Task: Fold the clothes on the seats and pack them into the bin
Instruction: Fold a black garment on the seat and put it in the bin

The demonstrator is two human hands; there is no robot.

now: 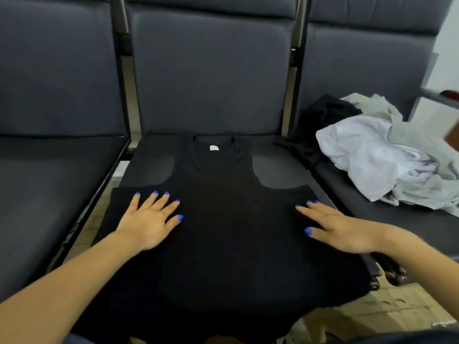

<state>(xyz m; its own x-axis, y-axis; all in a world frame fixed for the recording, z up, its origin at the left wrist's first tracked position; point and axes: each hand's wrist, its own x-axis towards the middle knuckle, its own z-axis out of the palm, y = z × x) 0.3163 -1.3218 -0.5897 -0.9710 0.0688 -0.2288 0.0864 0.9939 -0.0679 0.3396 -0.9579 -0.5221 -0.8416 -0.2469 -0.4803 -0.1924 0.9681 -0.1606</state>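
Note:
A black sleeveless top (228, 234) lies spread flat on the middle seat (275, 172), neck toward the backrest, with a small white label showing inside the collar. Its hem hangs over the seat's front edge. My left hand (149, 219) rests flat on the top's left side with fingers straight and spread. My right hand (337, 227) lies flat on the right side, fingers straight and pointing left. Neither hand grips the fabric. No bin is in view.
A heap of crumpled clothes sits on the right seat: pale lilac garment (372, 155), grey-white garment (422, 184) and black piece (323, 115) behind them. The left seat (49, 184) holds nothing. Metal frame bars separate the seats. Tiled floor (387, 311) shows at lower right.

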